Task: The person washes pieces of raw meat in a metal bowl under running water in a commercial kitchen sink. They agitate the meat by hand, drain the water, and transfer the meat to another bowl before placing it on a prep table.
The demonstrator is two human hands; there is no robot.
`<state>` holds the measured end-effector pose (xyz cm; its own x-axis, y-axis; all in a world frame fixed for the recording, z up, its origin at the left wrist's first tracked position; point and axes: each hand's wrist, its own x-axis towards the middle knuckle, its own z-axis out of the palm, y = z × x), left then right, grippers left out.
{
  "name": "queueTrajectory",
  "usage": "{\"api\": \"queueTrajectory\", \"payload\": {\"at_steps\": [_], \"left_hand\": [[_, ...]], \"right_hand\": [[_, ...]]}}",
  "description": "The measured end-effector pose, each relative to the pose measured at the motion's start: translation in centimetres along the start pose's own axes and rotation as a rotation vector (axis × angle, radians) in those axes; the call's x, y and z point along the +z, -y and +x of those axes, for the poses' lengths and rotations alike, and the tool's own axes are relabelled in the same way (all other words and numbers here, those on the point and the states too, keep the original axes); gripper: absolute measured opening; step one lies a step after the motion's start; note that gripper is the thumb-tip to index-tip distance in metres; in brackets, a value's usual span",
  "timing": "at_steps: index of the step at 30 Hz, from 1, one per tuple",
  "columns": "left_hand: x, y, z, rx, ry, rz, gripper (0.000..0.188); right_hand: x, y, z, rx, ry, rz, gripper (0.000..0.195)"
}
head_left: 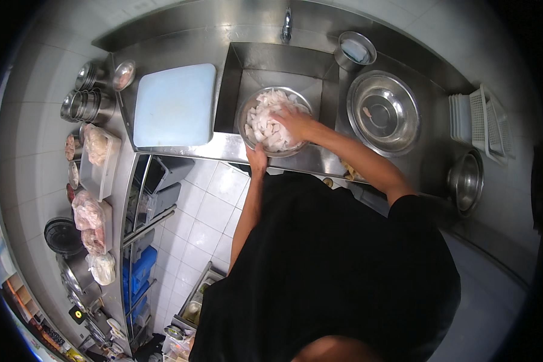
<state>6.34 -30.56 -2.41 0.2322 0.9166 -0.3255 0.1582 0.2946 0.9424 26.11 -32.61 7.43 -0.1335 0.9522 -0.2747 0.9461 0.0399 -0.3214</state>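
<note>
A round metal bowl (306,100) heaped with pale, cut raw meat pieces (268,129) rests over the front edge of the stainless steel sink (283,56). My left hand (257,158) grips the bowl's rim at the front left. Into the heap reaches my right hand (295,122), its fingers spread on the pieces; the fingertips are partly hidden among them, and I cannot tell whether they pinch any. Left of the sink lies a pale blue cutting board (174,105). A wide metal basin (383,113) on the right holds one small scrap of meat.
A faucet (287,25) stands behind the sink, beside a metal pot (355,50) holding a pale item. White plastic baskets (479,120) and metal bowls (466,181) are at the far right. The left counter carries stacked metal containers (88,105), a plastic tub (100,165) and bagged meat (88,210).
</note>
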Motion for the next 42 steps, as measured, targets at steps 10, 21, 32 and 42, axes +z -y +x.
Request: {"api": "queueTrajectory", "payload": {"at_steps": [10, 21, 32, 42], "left_hand": [[-0.4, -2.3, -0.9, -0.028, 0.087, 0.086, 0.054], [0.2, -3.4, -1.7, 0.016, 0.066, 0.019, 0.052], [-0.1, -1.7, -0.5, -0.005, 0.072, 0.01, 0.059], [-0.1, -3.5, -1.4, -0.098, 0.092, 0.042, 0.056]], "right_hand": [[4.3, -3.1, 2.8, 0.119, -0.193, 0.185, 0.043], [0.4, -6.7, 4.3, 0.06, -0.058, 0.439, 0.066], [1.5, 1.6, 1.6, 0.157, 0.082, 0.11, 0.097], [4.2, -1.5, 5.3, 0.126, -0.006, 0.115, 0.08]]}}
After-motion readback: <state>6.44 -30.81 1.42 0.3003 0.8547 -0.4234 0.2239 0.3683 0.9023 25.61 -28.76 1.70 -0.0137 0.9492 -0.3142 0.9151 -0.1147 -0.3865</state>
